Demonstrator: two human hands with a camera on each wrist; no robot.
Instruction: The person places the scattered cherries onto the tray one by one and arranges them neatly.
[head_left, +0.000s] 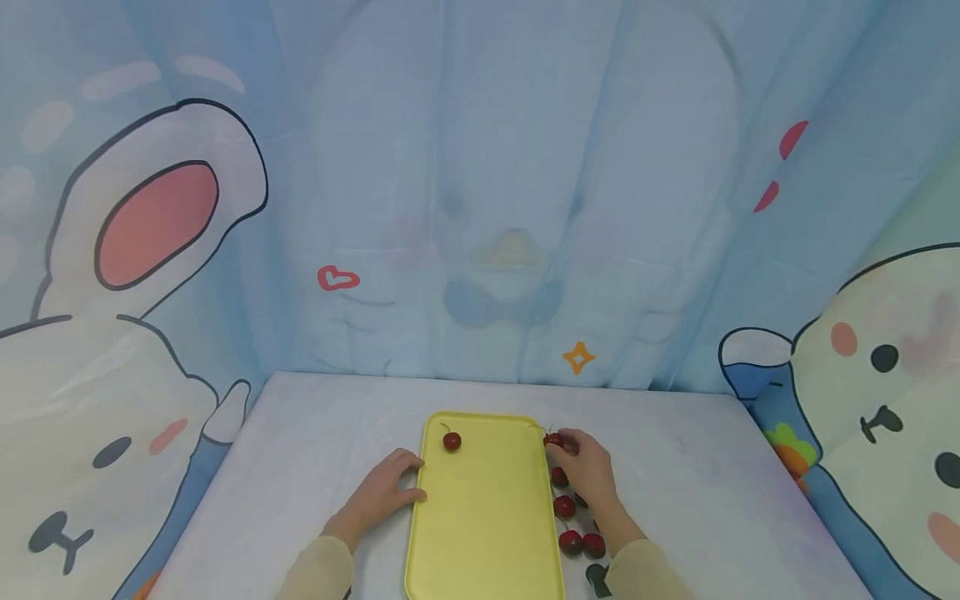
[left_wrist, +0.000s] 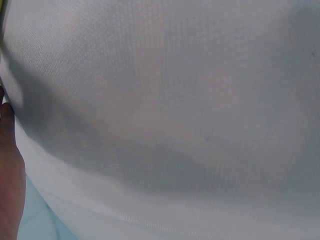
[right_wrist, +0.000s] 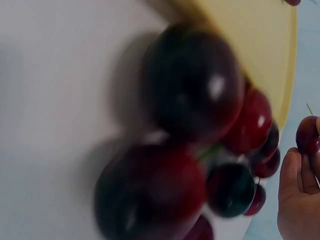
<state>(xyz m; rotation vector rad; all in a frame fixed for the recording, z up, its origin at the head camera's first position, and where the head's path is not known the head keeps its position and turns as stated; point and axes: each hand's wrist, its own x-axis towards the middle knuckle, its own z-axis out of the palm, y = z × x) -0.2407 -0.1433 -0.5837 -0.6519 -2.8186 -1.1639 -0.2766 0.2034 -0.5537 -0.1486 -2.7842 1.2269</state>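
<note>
A yellow tray (head_left: 486, 508) lies on the table, with one dark red cherry (head_left: 452, 441) near its far left corner. At the tray's left edge my left hand (head_left: 381, 493) touches the rim with spread fingers and thumb; the left wrist view catches only a sliver of that hand (left_wrist: 11, 185). My right hand (head_left: 590, 477) pinches a cherry (right_wrist: 307, 135) with a thin stem, just beyond the tray's right edge. Below that hand, several loose cherries (head_left: 564, 507) lie along the tray's right side, partly hidden by the hand and wrist.
White cloth covers the table (head_left: 690, 475). A dark green thing (head_left: 597, 578) lies by the right sleeve, partly covered. Behind the table hangs a blue curtain (head_left: 510, 167) printed with cartoon animals.
</note>
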